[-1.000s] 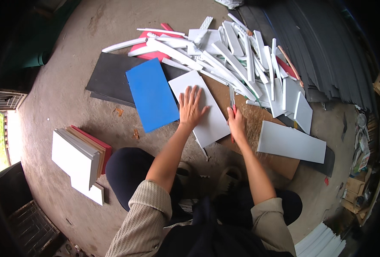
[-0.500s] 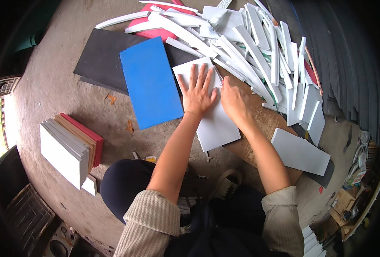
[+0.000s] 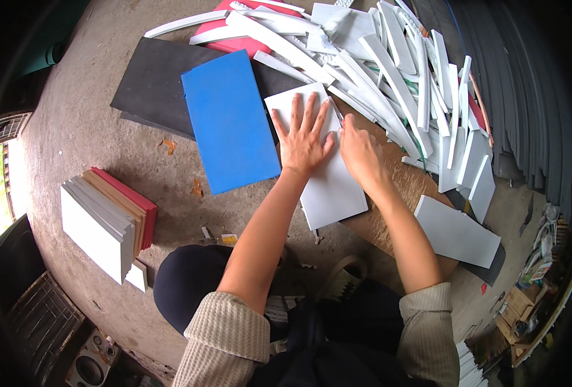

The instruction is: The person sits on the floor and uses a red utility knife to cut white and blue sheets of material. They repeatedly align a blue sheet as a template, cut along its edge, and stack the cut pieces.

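Observation:
A white foam sheet lies on a worn brown board in front of me. My left hand presses flat on the sheet with fingers spread. At the sheet's right edge, my right hand is closed around a slim tool whose kind is hidden by the fingers. A narrow strip of white seems to lie along that edge, near the fingertips. Just left of the sheet rests a blue foam sheet, partly over a large black sheet.
A heap of white offcut strips spreads at the far right, with a red sheet beneath some of it. At left stands a stack of white, brown and red sheets. Another white piece lies right of the board.
My right hand has come slightly down and toward me along the sheet's right edge. The left hand stays spread on the sheet. The whole view has shifted slightly.

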`<state>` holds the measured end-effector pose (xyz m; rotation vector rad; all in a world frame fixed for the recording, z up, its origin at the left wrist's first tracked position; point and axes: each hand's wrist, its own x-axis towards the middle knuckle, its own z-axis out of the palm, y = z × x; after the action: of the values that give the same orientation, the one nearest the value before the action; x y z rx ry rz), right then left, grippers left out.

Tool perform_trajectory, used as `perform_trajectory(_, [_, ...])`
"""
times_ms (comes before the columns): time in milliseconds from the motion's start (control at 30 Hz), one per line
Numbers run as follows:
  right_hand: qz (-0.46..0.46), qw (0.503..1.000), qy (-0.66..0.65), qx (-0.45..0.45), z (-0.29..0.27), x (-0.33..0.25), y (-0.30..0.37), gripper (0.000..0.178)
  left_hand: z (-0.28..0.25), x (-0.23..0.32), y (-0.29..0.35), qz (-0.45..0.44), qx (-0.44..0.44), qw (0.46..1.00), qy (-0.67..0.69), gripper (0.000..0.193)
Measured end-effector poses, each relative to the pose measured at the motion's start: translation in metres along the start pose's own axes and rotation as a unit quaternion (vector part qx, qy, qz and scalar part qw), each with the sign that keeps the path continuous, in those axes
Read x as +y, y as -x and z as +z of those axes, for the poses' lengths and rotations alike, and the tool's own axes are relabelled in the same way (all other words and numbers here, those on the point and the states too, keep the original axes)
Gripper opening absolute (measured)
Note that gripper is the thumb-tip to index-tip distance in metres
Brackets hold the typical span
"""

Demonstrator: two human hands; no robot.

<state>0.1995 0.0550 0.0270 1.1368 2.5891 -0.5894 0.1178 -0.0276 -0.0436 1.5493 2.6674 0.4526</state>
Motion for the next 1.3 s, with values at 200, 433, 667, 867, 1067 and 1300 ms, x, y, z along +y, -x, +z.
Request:
perform_trajectory(200, [0.008, 1.000, -0.024, -0.006, 0.004, 0.002, -0.004, 0.023, 0.002, 0.000, 0.000, 0.000, -0.001, 1.000, -0.024, 0.063])
perform_trajectory(433, [0.045, 0.994, -0.041, -0.096, -0.015, -0.011, -0.017, 0.023, 0.005, -0.002, 0.002, -0.002, 0.001, 1.000, -0.027, 0.065])
perform_trajectory(667, [0.077, 0.986, -0.037, -0.146, -0.021, -0.004, -0.016, 0.028, -0.004, -0.002, -0.001, 0.025, -0.067, 0.997, -0.017, 0.068])
perform_trajectory(867, [0.091, 0.983, -0.054, -0.150, -0.020, -0.004, -0.005, 0.027, -0.015, -0.008, -0.013, 0.014, -0.225, 0.974, 0.004, 0.089])
perform_trajectory(1067, [0.099, 0.983, -0.036, -0.147, -0.011, -0.001, 0.002, 0.026, -0.014, -0.005, -0.016, -0.013, -0.262, 0.965, 0.023, 0.094])
perform_trajectory(1300, [0.116, 0.980, -0.042, -0.159, -0.004, 0.011, 0.020, 0.028, -0.014, -0.003, -0.017, -0.006, -0.267, 0.963, 0.019, 0.093])
